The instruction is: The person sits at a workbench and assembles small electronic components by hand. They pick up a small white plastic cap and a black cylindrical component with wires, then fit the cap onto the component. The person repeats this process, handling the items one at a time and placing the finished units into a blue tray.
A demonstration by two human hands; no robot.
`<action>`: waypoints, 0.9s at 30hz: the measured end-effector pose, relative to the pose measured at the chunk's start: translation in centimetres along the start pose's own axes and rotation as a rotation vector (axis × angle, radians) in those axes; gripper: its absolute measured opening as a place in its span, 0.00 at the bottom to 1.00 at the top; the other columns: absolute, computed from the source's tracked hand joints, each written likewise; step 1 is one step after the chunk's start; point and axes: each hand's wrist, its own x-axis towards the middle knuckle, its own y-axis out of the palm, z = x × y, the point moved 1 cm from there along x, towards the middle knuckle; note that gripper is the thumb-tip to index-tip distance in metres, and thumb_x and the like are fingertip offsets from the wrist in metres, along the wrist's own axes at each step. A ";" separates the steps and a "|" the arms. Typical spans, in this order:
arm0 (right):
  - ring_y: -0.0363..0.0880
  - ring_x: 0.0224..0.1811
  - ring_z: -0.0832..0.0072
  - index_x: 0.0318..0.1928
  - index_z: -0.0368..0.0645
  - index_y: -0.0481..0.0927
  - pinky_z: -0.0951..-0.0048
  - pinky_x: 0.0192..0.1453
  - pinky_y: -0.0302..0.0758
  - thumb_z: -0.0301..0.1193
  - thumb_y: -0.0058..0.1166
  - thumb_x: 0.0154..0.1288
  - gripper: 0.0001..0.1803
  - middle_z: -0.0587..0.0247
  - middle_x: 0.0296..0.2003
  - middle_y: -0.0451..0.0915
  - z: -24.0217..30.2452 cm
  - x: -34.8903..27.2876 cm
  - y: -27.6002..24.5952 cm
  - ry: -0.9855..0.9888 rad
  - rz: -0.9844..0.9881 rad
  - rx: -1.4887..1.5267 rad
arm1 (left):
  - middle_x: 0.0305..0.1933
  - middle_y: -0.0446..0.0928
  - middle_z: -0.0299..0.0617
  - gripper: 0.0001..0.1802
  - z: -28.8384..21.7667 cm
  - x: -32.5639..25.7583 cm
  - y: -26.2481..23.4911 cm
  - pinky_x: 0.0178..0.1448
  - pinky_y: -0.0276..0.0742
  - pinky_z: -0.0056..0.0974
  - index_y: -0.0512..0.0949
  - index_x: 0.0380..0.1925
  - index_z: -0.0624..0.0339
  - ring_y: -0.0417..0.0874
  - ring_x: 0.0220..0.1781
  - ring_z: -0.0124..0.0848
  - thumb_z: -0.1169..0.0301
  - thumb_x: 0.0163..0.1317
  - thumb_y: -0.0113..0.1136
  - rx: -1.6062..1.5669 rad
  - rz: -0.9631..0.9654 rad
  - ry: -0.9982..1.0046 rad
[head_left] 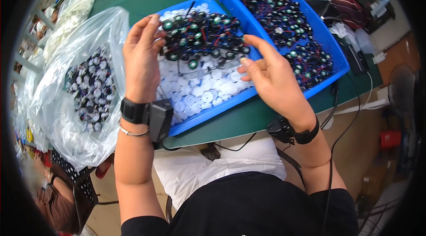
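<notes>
A pile of small black round parts with greenish faces and red and blue wires (197, 36) rests on a clear plastic tray (208, 71). Below it, white round plastic caps (193, 96) fill a blue bin (208, 118). At the pile's left end is my left hand (143, 51), its thumb and fingers closed together; what they pinch is too small to make out. My right hand (271, 74) is at the right end, thumb and forefinger apart on either side of the pile's edge, the other fingers curled.
A second blue bin (339, 60) with more wired black parts stands at the right. On the left, a clear plastic bag (53, 107) holds white-capped parts (91, 87). Cables (350, 134) hang at the right of the green table (235, 125). Another person's arm (60, 187) shows lower left.
</notes>
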 end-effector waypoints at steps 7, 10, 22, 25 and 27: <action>0.77 0.25 0.79 0.44 0.34 0.79 0.77 0.30 0.76 0.27 0.55 0.66 0.10 0.60 0.30 0.81 0.6 -2.0 -6.1 -0.006 -0.199 -0.042 | 0.42 0.78 0.37 0.12 -0.1 -0.6 0.2 0.40 0.71 0.25 0.76 0.48 0.64 0.76 0.39 0.21 0.71 0.67 0.56 0.110 0.073 0.087; 0.75 0.24 0.86 0.43 0.38 0.81 0.81 0.28 0.73 0.30 0.53 0.68 0.09 0.67 0.27 0.81 -1.4 -1.8 -11.2 0.096 -0.349 -0.124 | 0.46 0.77 0.38 0.10 -0.9 -1.4 0.9 0.43 0.69 0.27 0.76 0.47 0.62 0.74 0.41 0.21 0.71 0.69 0.54 0.087 0.167 0.186; 0.82 0.45 0.61 0.49 0.38 0.79 0.67 0.51 0.75 0.35 0.56 0.63 0.18 0.51 0.43 0.82 -19.6 2.7 -35.7 0.316 -0.402 -0.748 | 0.44 0.70 0.39 0.05 -1.5 -2.6 2.3 0.36 0.65 0.25 0.72 0.40 0.59 0.68 0.35 0.21 0.71 0.70 0.49 0.070 0.344 0.108; 0.72 0.60 0.52 0.55 0.40 0.76 0.63 0.64 0.66 0.35 0.58 0.61 0.23 0.45 0.55 0.76 -22.5 4.3 -38.1 0.379 -0.233 -0.805 | 0.46 0.67 0.38 0.06 -1.7 -2.5 1.7 0.49 0.65 0.28 0.70 0.41 0.57 0.68 0.43 0.21 0.68 0.71 0.50 0.107 0.406 0.047; 0.69 0.63 0.54 0.60 0.42 0.73 0.64 0.67 0.64 0.39 0.53 0.65 0.25 0.46 0.59 0.72 -23.2 5.8 -38.4 0.378 -0.044 -0.870 | 0.46 0.67 0.37 0.06 -1.5 -2.6 1.5 0.49 0.65 0.28 0.70 0.40 0.57 0.67 0.43 0.22 0.67 0.70 0.50 0.143 0.400 0.049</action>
